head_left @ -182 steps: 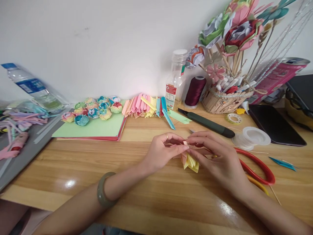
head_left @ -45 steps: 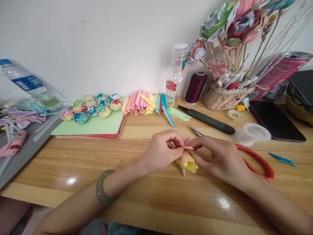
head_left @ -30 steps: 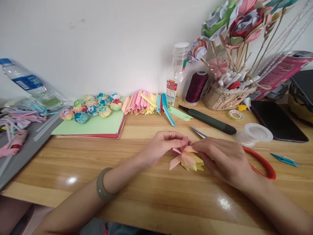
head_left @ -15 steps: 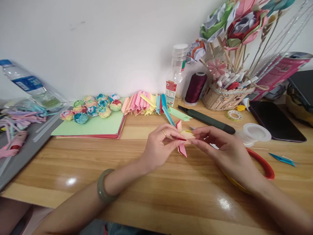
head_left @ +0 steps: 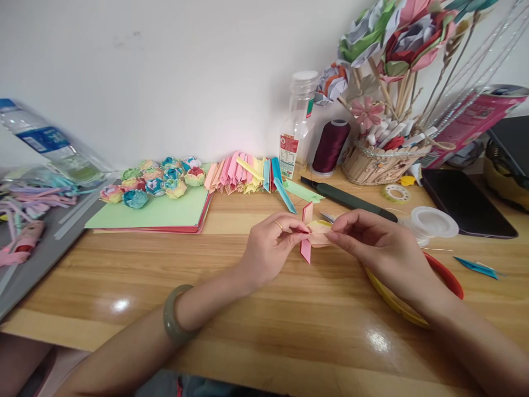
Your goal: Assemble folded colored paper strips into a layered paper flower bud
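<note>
Between my two hands is a folded paper flower piece [head_left: 319, 235], with a pale peach and yellow petal on the right and pink strips [head_left: 306, 251] sticking up and down on the left. My left hand [head_left: 273, 242] pinches its left side, thumb against fingers. At its right edge, my right hand [head_left: 372, 242] grips the peach petal between thumb and fingertips. Under my right hand lie scissors with red and yellow handles [head_left: 444, 275], their blade tip showing beyond my fingers. A blue folded paper strip [head_left: 284, 194] leans out just behind the piece.
Finished paper flowers [head_left: 155, 186] sit on green paper sheets [head_left: 144, 216]. Folded strips [head_left: 235, 173] stand in a row by the wall. Further right are a clear bottle [head_left: 295, 127], maroon thread spool [head_left: 330, 148], dark green pen-like tool [head_left: 351, 201], white spool [head_left: 433, 222] and phone [head_left: 467, 204].
My right hand has shifted slightly right and turned, showing more of the peach petal and the scissors. The pink strips now stand more upright. My left hand keeps its pinch.
</note>
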`<state>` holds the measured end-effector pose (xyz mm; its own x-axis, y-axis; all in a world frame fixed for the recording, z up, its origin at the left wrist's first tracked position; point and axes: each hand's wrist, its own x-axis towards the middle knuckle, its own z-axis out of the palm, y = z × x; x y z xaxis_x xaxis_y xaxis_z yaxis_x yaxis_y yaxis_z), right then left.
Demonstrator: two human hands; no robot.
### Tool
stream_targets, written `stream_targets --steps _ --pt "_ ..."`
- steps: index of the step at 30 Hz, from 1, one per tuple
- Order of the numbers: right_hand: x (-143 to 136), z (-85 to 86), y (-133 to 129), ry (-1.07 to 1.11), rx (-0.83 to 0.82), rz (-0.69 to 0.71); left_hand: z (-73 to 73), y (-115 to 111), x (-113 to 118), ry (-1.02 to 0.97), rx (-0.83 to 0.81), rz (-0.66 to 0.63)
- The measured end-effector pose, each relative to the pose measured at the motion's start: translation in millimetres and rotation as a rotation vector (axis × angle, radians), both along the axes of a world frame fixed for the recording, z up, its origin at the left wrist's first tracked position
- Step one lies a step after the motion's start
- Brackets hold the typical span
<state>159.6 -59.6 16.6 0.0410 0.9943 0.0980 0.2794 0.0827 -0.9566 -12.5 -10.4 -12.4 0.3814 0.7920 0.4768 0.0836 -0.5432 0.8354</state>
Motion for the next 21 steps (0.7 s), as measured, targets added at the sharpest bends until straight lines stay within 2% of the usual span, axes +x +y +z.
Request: stream_targets --steps 11,17,21 --pt "-0.8 0.7 1.3 0.137 -0.077 -0.061 0.1 0.3 0.1 -0.001 -0.027 -0.002" --pt "-0.1 1.8 -0.3 0.121 -0.058 -0.079 4.0 -0.6 1.6 -0.036 -0.224 -0.008" --pt "9.1 -0.1 1.3 0.151 0.014 -0.233 3.9 6.0 -0.5 -0.206 -0.388 -0.048"
